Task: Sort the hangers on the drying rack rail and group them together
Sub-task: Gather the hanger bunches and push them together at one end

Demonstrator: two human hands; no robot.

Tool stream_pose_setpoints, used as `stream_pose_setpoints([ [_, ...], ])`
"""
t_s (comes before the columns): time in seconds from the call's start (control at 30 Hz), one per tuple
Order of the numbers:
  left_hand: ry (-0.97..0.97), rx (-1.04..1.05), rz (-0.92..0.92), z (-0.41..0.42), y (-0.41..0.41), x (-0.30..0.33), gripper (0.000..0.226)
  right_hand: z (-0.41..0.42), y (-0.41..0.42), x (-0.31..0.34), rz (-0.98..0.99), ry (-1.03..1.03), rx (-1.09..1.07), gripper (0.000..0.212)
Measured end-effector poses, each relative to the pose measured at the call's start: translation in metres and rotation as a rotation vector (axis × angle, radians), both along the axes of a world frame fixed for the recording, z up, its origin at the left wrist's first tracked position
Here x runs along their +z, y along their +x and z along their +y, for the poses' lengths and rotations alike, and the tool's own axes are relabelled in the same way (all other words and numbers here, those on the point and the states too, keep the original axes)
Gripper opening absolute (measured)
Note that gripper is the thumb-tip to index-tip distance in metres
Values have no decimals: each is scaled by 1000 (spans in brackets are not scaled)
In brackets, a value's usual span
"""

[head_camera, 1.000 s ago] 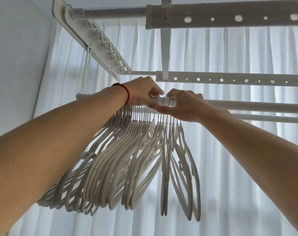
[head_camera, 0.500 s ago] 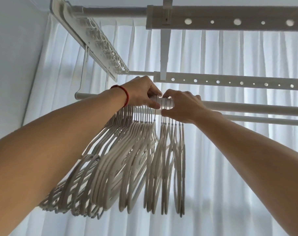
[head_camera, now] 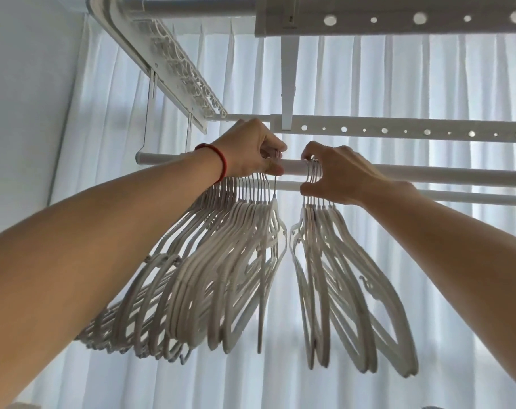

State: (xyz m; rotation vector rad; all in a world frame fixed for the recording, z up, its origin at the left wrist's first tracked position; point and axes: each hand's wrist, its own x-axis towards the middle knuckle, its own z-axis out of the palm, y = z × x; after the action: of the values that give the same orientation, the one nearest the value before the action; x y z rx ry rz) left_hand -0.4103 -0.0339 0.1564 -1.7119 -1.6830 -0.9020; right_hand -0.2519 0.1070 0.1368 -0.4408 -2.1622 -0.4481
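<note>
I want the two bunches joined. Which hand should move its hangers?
Probably the right hand: its fingers grip the smaller bunch, with bare rail between it and the big bunch under the left hand.

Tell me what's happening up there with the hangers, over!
Left hand pinching a hook in the big bunch. Right hand gripping the small bunch. Bare rail between them. Nothing in the way.
</note>
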Motion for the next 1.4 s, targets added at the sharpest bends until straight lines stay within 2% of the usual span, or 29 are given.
stream_pose_setpoints([
  [0.23,-16,77,69,4,3,-1,27,2,-3,-3,5,37,26,50],
  [0.33,-75,105,65,6,3,-3,38,4,-5,-3,1,5,45,47],
  [0.53,-122,128,71,2,1,-6,25,1,-6,-3,-24,-27,119,46],
  [0.67,-180,148,68,-1,-3,-1,31,0,-6,0,-43,-45,151,43],
  [1.03,-111,149,21,0,1,-3,29,-2,-3,15,-181,-13,122,27],
  [1.1,-115,139,-11,-3,5,-2,46,-2,-5,19,-193,-3,126,29],
  [1.27,-189,159,38,-6,9,5,37,-10,-16,22,-192,9,154,34],
  [1.33,-201,131,17,-9,9,6,51,-13,-21,22,-192,-12,164,47],
  [1.4,-189,101,-2,-13,7,8,68,-15,-17,25,-180,-83,206,70],
])
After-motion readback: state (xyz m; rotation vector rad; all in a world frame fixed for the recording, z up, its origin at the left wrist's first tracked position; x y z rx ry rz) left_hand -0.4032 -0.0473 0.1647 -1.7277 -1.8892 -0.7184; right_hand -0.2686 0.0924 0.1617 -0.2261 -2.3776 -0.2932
